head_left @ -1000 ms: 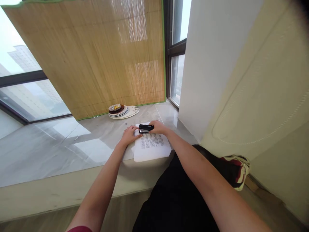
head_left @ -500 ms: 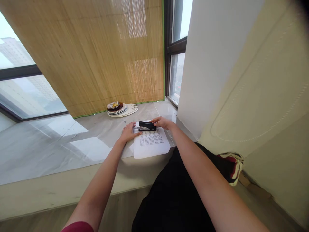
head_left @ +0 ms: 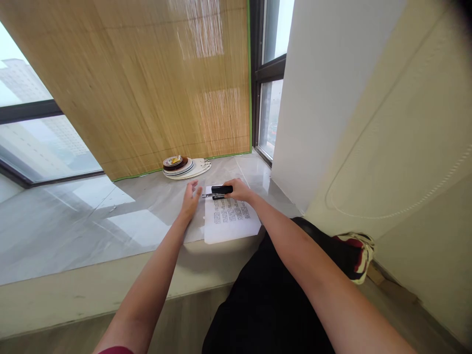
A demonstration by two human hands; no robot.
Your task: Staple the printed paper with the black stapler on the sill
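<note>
A black stapler (head_left: 221,190) lies over the top part of a printed sheet of paper (head_left: 231,227), its metal rail pointing left. My right hand (head_left: 240,190) is wrapped round the stapler's right end. Just left of the rail, my left hand (head_left: 191,199) is held with fingers apart and nothing in them. The paper rests on the grey marble-patterned sill, and its near edge reaches past the front edge of the sill.
A stack of plates (head_left: 179,166) stands farther back on the sill (head_left: 147,196), below a bamboo blind (head_left: 165,88). A white wall (head_left: 313,98) rises on the right. My leg and a shoe (head_left: 363,255) are beneath my right arm.
My left hand has come off the paper and stapler, moving left with its fingers spreading. My right hand has shifted left and closed further round the stapler.
</note>
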